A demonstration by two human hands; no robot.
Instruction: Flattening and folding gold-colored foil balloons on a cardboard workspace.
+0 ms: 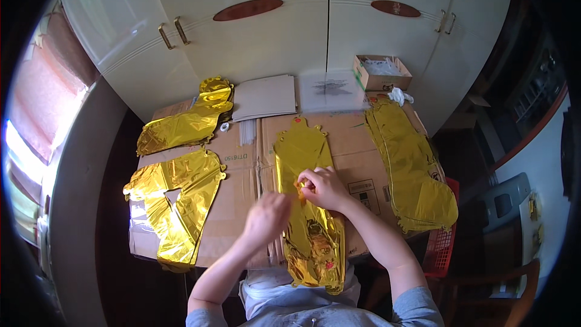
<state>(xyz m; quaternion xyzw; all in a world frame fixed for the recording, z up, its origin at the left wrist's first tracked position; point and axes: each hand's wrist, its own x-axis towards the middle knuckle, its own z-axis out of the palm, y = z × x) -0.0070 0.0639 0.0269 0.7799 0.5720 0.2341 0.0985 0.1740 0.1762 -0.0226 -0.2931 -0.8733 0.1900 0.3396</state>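
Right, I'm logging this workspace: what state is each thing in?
Middle gold foil: flat above, wrinkled below.
Upper-left gold foil: flat, creased.
Lower-left gold foil: flat, creased.
Right gold foil: laid flat.
Box: open, holding clear plastic.
Grey cards: stacked flat.
Clear packet: lying flat.
White wad: crumpled.
Cabinet doors: shut.
Left hand: blurred, pose unclear.
Right hand: curled, over middle foil.

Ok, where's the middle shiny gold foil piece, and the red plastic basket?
Middle shiny gold foil piece [301, 152]: head view, flat upper part.
Red plastic basket [443, 249]: head view, meshed side wall.
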